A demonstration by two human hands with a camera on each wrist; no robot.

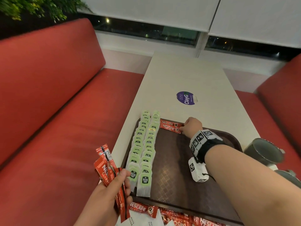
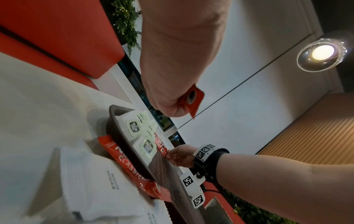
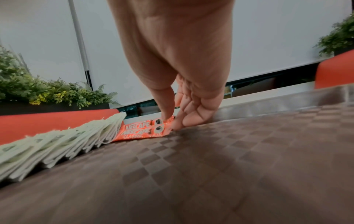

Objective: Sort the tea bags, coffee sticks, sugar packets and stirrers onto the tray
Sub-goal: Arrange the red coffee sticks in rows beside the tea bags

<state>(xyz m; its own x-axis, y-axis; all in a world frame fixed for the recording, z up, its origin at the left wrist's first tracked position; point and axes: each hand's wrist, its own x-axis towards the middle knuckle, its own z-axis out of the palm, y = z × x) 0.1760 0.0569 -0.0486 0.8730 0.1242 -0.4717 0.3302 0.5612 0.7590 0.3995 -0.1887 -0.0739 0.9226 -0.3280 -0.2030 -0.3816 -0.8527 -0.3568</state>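
Head view: coffee sticks (image 1: 170, 125) lie crosswise on tray (image 1: 171, 168).

Two red Nescafe sticks (image 1: 170, 126) flat, side by side at right hand's (image 1: 192, 127) fingertips; green tea bags (image 1: 143, 149) in two overlapping rows beyond them; red stick bundle (image 1: 109, 168) fanned in left hand's (image 1: 112, 190) grip.

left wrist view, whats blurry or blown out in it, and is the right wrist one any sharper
Left wrist view: the white sugar packets up close are smeared, and the ceiling lamp is blown out with glare. Right wrist view: the coffee sticks at the right hand read clearly, but the near tray floor and tea bags blur.
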